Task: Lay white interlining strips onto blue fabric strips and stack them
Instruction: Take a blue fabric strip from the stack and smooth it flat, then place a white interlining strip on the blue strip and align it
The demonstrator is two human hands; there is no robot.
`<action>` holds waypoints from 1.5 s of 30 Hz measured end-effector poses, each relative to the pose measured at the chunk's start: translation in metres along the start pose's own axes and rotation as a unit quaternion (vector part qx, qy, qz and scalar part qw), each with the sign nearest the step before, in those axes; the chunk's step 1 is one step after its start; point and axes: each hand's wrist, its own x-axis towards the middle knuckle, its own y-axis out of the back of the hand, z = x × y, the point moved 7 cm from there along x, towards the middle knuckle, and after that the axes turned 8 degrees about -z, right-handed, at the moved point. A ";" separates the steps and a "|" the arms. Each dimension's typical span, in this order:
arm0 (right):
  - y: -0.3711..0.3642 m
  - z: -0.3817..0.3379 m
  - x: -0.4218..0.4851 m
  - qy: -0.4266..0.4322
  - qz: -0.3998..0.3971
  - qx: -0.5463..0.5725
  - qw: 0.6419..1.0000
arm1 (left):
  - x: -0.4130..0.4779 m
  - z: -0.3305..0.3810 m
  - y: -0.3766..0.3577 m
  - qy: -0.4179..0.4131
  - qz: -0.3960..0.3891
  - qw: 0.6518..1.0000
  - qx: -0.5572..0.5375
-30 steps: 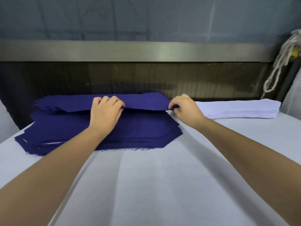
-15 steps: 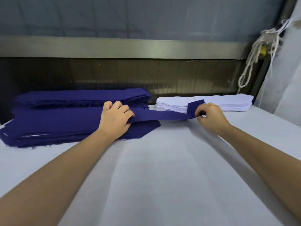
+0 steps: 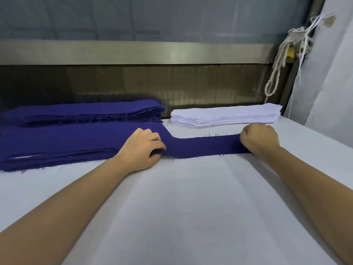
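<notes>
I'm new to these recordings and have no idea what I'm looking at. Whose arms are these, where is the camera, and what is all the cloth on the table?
There is no machine: a person works with bare hands, and the one camera sits on their head, looking forward and down, so both arms reach in from the bottom edge. The left hand and the right hand each grip one blue fabric strip, stretched between them over the white table. At the left lie two piles of blue strips, a near pile and a far pile behind it. Beyond the right hand sits a stack of white interlining strips; none lies on the held strip yet. A white cord hangs at the far right.
</notes>
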 end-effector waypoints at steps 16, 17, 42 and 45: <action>-0.020 -0.018 0.000 0.088 -0.058 0.005 0.994 | -0.002 0.000 -0.006 0.010 -0.030 0.999 -0.041; -0.021 -0.019 0.000 0.090 -0.058 0.005 0.994 | -0.002 0.001 -0.006 0.009 -0.030 0.999 -0.041; -0.017 0.000 -0.001 -0.036 -0.132 -0.073 0.988 | 0.002 0.008 -0.023 0.068 -0.134 0.981 -0.120; -0.017 -0.013 0.006 -0.019 -0.120 -0.074 0.990 | 0.008 0.012 -0.025 0.063 -0.145 0.980 -0.118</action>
